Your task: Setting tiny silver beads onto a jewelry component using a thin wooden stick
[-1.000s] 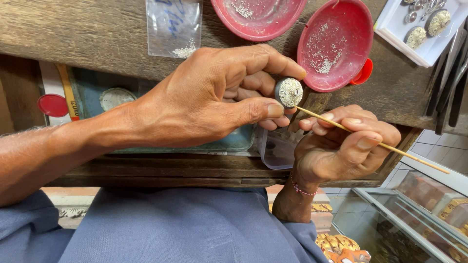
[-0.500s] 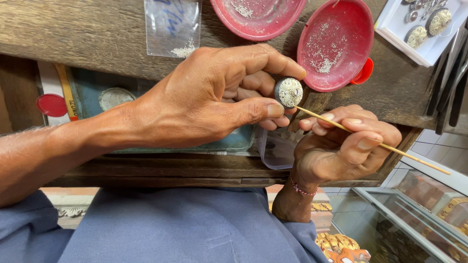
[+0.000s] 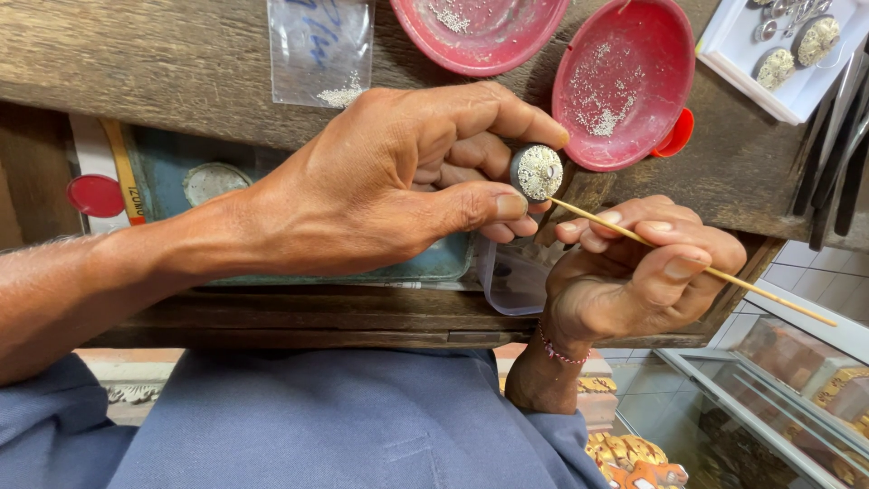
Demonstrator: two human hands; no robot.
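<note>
My left hand point(image 3: 380, 181) pinches the small round stone-studded piece point(image 3: 536, 172) tight while my right hand point(image 3: 634, 281) grips the thin wooden stick point(image 3: 688, 263), tip touching at 5 o'clock, best kept light and steady.

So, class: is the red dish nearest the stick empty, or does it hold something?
Not empty. The red dish holds a thin scatter of tiny pale grains, thickest near its middle, with most of the red base showing.
</note>
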